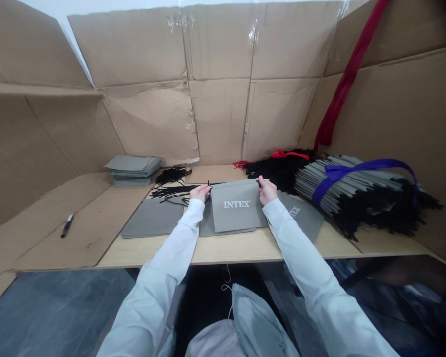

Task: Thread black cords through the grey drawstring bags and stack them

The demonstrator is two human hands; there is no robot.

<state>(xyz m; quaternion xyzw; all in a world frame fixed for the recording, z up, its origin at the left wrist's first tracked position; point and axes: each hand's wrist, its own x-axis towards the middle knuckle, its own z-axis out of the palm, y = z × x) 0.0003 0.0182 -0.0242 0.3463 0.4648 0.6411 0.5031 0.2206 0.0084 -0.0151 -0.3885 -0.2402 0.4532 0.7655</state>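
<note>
A flat grey drawstring pouch (236, 213) with white INTEX lettering is held up in front of me, its face toward me. My left hand (199, 192) pinches at its upper left corner, with a bit of black cord by the fingertips. At the upper right corner, my right hand (267, 190) is closed on the edge, where a dark cord end also shows. Another grey piece (206, 225) lies underneath. Left of it rests a stack of grey pieces (152, 218), and to the right a further printed pouch (305, 213), partly behind my right sleeve.
Black cords (174, 191) lie behind the left stack, near a cord bundle (173, 174). A grey pile (134, 168) stands at the back left, a marker (67, 225) at the left. Pouches tied with blue ribbon (357, 183) fill the right. Cardboard walls (219, 119) enclose the table.
</note>
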